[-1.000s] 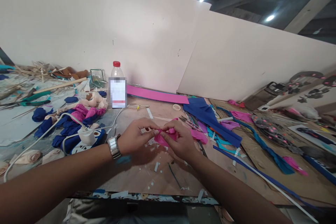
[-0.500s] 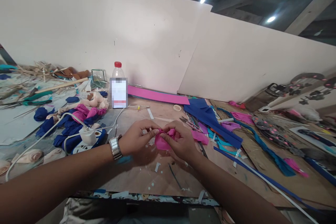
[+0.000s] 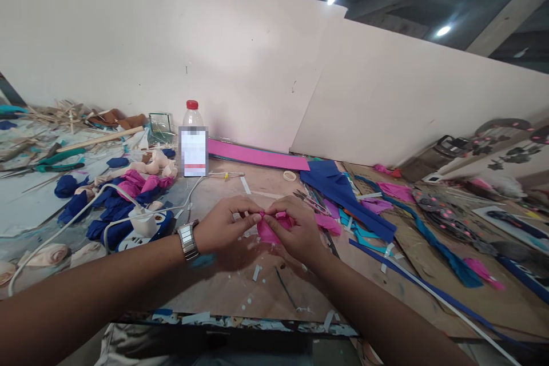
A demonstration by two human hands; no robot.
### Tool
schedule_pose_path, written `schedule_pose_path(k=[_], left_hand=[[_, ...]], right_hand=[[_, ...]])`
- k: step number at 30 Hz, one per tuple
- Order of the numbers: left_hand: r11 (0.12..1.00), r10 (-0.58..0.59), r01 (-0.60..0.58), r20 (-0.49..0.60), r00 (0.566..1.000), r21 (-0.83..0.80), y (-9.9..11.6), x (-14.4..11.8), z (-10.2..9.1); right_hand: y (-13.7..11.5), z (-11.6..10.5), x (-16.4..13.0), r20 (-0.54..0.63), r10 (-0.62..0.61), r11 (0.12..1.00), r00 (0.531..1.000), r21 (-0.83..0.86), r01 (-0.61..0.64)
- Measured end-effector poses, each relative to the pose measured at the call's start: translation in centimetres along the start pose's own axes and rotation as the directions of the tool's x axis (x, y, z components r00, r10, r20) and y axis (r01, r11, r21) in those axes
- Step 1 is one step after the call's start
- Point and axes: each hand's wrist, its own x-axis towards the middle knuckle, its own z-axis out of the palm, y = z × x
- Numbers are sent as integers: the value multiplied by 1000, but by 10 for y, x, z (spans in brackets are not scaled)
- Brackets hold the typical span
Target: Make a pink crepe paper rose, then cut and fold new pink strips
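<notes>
A piece of bright pink fabric or crepe paper [image 3: 269,233] is pinched between both my hands, above the middle of the table. My left hand [image 3: 229,226], with a metal watch [image 3: 188,241] on its wrist, grips the gathered top of the piece between thumb and forefinger. From the other side my right hand [image 3: 295,226] presses its thumb against the same bunched part. The rest of the pink piece hangs below my fingertips. Behind my right hand lie small scissors [image 3: 312,203] and a roll of tape [image 3: 289,175].
To the left, a power strip [image 3: 143,237] with a white cable sits beside blue and pink rolled flowers [image 3: 124,189]. A bottle [image 3: 193,111] stands behind a phone [image 3: 194,151]. Blue strips [image 3: 347,197] and cardboard [image 3: 412,246] lie to the right. Green-handled pliers [image 3: 62,160] rest far left.
The pink piece has turned slightly and shifted a little to the right between my fingers. My fingertips have come closer together, while my arms have hardly moved.
</notes>
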Motion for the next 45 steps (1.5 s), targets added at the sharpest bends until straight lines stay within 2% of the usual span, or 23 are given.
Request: schedule_pose_path(k=[11,21,27,36,41,45], left_hand=[[1000,3,-4,-56,998,-24,0,-1,0],[999,22,-22,-3,1000,-34,0,0,0],[998,-24,28,59,998,-63,-2,0,0],[982,-81,100,124,989,-158,-3,0,2],[973,-108,123,89,990,-194,-1,2,2],[967,-156,162,45,987,-197,-4,2,3]], right_hand=[[1,1,-2,-19,-2,1000,1000,-23,2],[-1,-1,-1,-2,7,1000,1000,-20,-7],[1,1,-1,26,25,999,999,-31,-25],[5,3,-5,53,-28,1000,998,-2,28],[3,2,-1,36,12,999,999,35,-13],[5,2,-1,-32,88,995,996,47,-87]])
